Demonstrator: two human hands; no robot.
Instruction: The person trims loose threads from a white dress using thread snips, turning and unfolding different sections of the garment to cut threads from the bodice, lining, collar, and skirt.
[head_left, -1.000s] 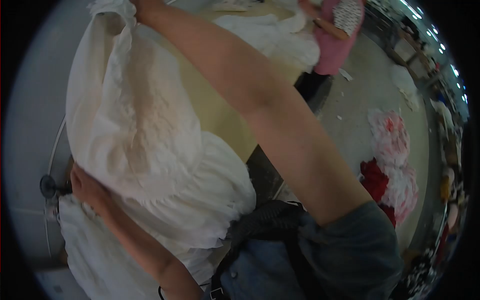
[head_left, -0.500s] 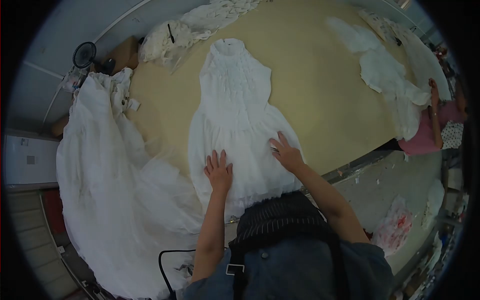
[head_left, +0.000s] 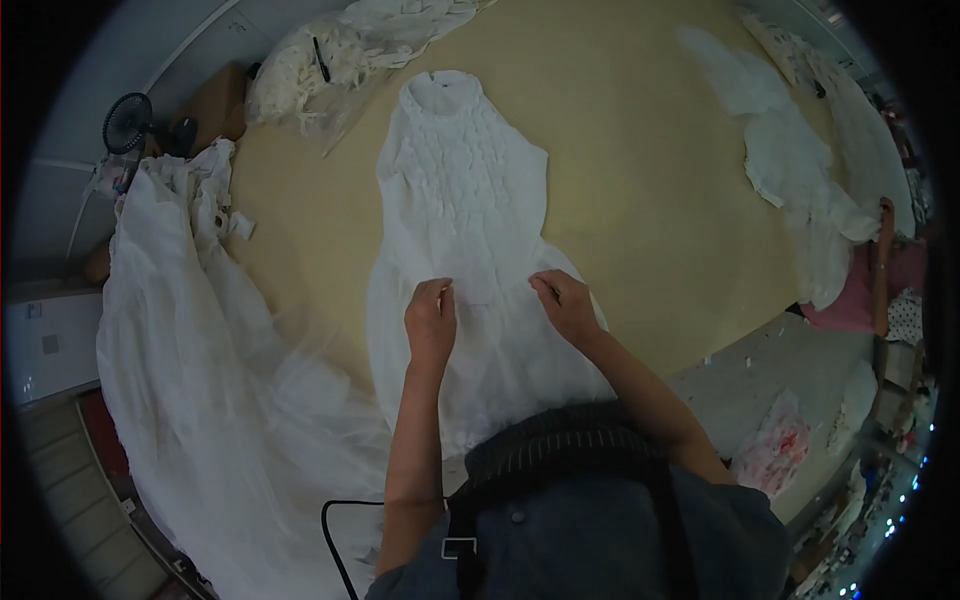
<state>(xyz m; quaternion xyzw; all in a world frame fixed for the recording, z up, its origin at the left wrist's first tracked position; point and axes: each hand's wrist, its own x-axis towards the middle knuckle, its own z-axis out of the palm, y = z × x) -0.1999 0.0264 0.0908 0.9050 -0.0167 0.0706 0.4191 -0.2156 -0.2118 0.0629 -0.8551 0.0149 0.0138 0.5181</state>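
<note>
Pale yellow worktable [head_left: 660,200], a white dress [head_left: 480,250] laid flat on it.
Left hand [head_left: 432,312] and right hand [head_left: 568,305], apart, each pinch its skirt [head_left: 490,350] just below the waist, bodice [head_left: 470,170] beyond them; matched grips and light, even tension should keep the gathers square.

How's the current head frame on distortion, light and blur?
Head view: heavy fisheye, with black corners; head view: dim overall, small bright lights at lower right; head view: white dress low in contrast, its ruffles still readable; head view: left hand and right hand slightly soft, outlines clear.
</note>
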